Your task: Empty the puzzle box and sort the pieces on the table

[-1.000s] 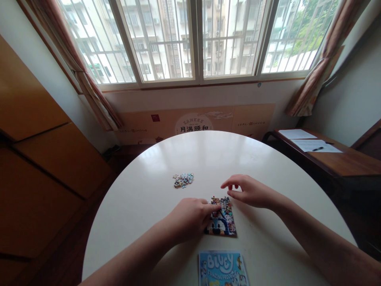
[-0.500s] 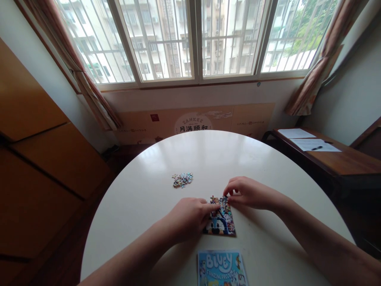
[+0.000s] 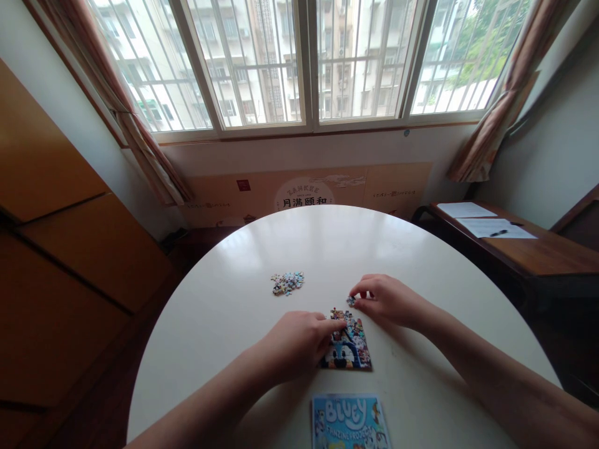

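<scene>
A partly assembled jigsaw puzzle [image 3: 355, 343] lies on the white table, a blue cartoon dog's face along its near side. My left hand [image 3: 299, 340] holds it from the left, the index finger stretched across its surface and the other fingers curled in at its edge, partly hidden. Just beyond the far right corner, my right hand [image 3: 384, 298] pinches a small jigsaw piece [image 3: 350, 301] between thumb and fingertips, apart from the assembled part. Whether it is one piece or a few joined is too small to tell. The puzzle's far edge is uneven, with knobs showing.
A pile of loose jigsaw pieces [image 3: 288, 282] lies farther back, left of the puzzle. A blue Bluey picture card or booklet [image 3: 349, 421] rests near me. The round white table [image 3: 210, 299] faces a barred window. At right, a wooden desk [image 3: 556, 249] bears papers and a pen.
My right hand has drawn slightly away from the puzzle's far right corner, and a small jigsaw piece now shows in its fingertips. The left hand stays on the puzzle.
</scene>
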Available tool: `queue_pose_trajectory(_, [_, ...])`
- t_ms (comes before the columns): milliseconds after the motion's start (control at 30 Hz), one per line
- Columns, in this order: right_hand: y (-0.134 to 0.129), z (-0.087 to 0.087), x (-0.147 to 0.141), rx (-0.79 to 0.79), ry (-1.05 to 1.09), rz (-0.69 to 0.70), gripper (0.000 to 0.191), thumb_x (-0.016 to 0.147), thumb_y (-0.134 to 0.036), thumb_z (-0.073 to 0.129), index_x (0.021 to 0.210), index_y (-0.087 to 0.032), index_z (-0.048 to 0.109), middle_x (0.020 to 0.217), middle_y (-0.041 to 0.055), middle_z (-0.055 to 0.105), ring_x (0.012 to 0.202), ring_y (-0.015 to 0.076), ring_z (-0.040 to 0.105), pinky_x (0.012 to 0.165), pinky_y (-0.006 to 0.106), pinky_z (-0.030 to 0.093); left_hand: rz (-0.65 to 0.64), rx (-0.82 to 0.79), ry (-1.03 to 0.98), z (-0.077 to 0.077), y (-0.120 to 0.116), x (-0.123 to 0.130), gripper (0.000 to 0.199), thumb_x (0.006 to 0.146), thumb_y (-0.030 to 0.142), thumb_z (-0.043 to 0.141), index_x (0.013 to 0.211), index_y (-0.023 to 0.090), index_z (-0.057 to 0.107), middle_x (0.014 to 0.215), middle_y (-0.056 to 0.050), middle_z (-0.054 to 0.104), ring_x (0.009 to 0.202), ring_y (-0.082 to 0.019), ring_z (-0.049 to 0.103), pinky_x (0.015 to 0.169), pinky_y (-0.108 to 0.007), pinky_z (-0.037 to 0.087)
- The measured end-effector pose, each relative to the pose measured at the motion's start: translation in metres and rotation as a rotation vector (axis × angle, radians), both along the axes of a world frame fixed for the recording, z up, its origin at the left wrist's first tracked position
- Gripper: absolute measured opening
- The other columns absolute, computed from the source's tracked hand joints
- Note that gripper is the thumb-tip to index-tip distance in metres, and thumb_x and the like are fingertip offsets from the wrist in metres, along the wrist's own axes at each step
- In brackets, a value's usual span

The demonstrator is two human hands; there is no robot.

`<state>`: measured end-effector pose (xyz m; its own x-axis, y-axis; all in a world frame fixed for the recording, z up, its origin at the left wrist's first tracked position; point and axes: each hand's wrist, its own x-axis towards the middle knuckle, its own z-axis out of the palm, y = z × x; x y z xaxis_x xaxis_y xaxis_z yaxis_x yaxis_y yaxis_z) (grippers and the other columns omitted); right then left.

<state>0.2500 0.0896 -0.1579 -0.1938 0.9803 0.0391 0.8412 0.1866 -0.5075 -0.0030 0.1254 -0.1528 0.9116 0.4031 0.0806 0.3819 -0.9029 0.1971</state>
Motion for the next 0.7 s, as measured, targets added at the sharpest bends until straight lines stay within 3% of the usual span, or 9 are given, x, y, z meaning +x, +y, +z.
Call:
queue_pose_trajectory(100, [0.006, -0.012, -0.015, 0.066, 0.005, -0.076, 0.022, 0.090, -0.031, 0.060, 0.105, -0.025, 0.076, 0.099, 0.0057, 0.068, 0.088, 0.0160, 0.061, 0.082, 0.029, 0.045, -0.010, 0.006, 0.010, 0.001, 0.000, 0.001, 0.048, 0.086, 0.015, 0.055, 0.130, 0.031, 0.063, 0.083, -0.002, 0.070, 0.067, -0.020, 0.065, 0.060, -0.030, 0.046])
queue_pose_trajectory(267, [0.013, -0.022, -0.029, 0.198, 0.048, -0.170, 0.044, 0.094, -0.025, 0.053, 0.138, -0.027, 0.057, 0.105, 0.0065, 0.066, 0.092, 0.0167, 0.060, 0.086, 0.032, 0.046, -0.016, 0.005, -0.005, 0.002, -0.001, 0.000, 0.048, 0.086, 0.013, 0.054, 0.130, 0.030, 0.064, 0.082, -0.003, 0.070, 0.066, -0.019, 0.065, 0.060, -0.029, 0.046])
queue_pose_trajectory(400, [0.010, -0.018, -0.014, 0.188, 0.134, -0.146, 0.031, 0.092, -0.022, 0.052, 0.118, -0.024, 0.070, 0.102, 0.0052, 0.067, 0.080, 0.0122, 0.059, 0.081, 0.029, 0.047, 0.011, -0.019, -0.041, 0.004, 0.000, -0.002, 0.046, 0.085, 0.012, 0.057, 0.126, 0.031, 0.067, 0.085, -0.003, 0.071, 0.069, -0.019, 0.065, 0.064, -0.029, 0.049])
queue_pose_trajectory(500, [0.007, -0.011, -0.003, 0.136, 0.174, -0.105, 0.025, 0.091, -0.027, 0.056, 0.108, -0.021, 0.074, 0.097, 0.0060, 0.068, 0.078, 0.0127, 0.059, 0.078, 0.029, 0.048, 0.115, -0.005, -0.096, 0.006, 0.002, 0.000, 0.033, 0.089, 0.017, 0.058, 0.117, 0.028, 0.071, 0.088, -0.004, 0.070, 0.073, -0.019, 0.065, 0.067, -0.032, 0.051])
queue_pose_trajectory(600, [0.003, -0.004, -0.002, 0.056, 0.152, -0.004, 0.023, 0.089, -0.032, 0.060, 0.101, -0.021, 0.076, 0.095, 0.0070, 0.067, 0.082, 0.0141, 0.060, 0.077, 0.028, 0.047, 0.218, 0.028, -0.202, 0.003, 0.006, 0.004, 0.025, 0.092, 0.023, 0.059, 0.113, 0.023, 0.072, 0.092, -0.006, 0.068, 0.081, -0.021, 0.063, 0.074, -0.037, 0.053])
queue_pose_trajectory(700, [-0.002, 0.003, -0.008, -0.020, 0.117, 0.080, 0.020, 0.087, -0.034, 0.064, 0.098, -0.023, 0.077, 0.091, 0.0055, 0.066, 0.081, 0.0135, 0.059, 0.075, 0.026, 0.046, 0.236, 0.034, -0.254, -0.005, 0.011, 0.009, 0.026, 0.091, 0.026, 0.062, 0.115, 0.021, 0.071, 0.098, -0.008, 0.067, 0.090, -0.023, 0.062, 0.082, -0.041, 0.054])
